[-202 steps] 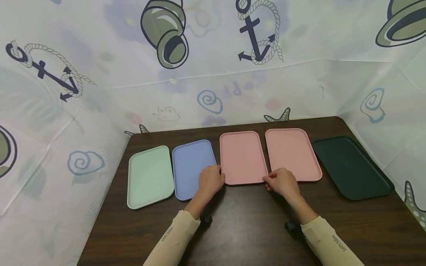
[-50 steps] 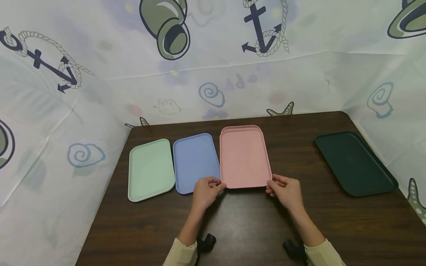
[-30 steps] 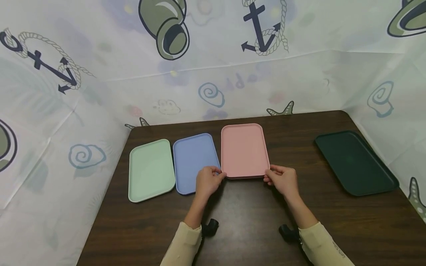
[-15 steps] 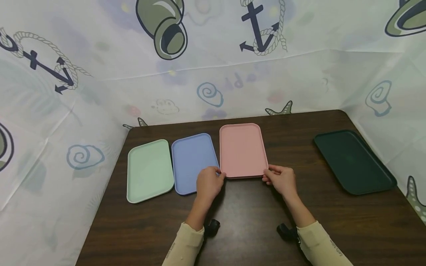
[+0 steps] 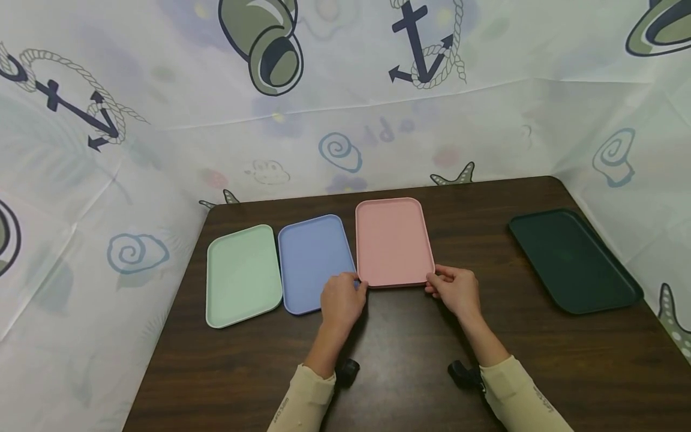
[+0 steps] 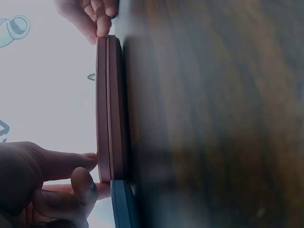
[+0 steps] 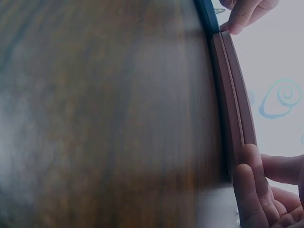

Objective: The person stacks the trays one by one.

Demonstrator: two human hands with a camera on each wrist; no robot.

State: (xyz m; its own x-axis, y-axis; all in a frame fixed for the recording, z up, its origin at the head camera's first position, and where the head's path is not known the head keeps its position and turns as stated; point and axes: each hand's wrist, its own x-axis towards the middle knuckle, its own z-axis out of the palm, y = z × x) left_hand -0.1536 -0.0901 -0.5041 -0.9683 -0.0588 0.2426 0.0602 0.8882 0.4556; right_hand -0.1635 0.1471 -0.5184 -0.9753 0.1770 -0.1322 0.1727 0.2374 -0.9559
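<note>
While both hands grip the near corners of the upper pink tray [image 5: 394, 243], that tray lies flat on a lower pink tray [image 6: 116, 109], the pair stacked at about the middle of the counter [image 5: 405, 366], toward its far edge. Seen from the wrists, the two rims run nearly flush, parted by a thin seam. The left hand [image 5: 343, 300] pinches the near left corner between thumb and fingers; the right hand [image 5: 456, 293] is likewise clamped on the near right corner, its thumb on the rim. To the left lie a blue tray [image 5: 313, 258], just beside the stack, and a pale green tray [image 5: 244, 276]; a dark green tray [image 5: 574, 261] lies well apart at the right. A printed cloth [image 5: 486, 132] rises behind the counter. Judged by its thin wall and smooth finish, the upper tray should be light, stiff and not very fragile, though apt to slide over the one beneath. Its raised rim offers the best hold, ideally at opposite corners or mid-sides, so that it stays level; fingertips placed too low could catch both rims together.
</note>
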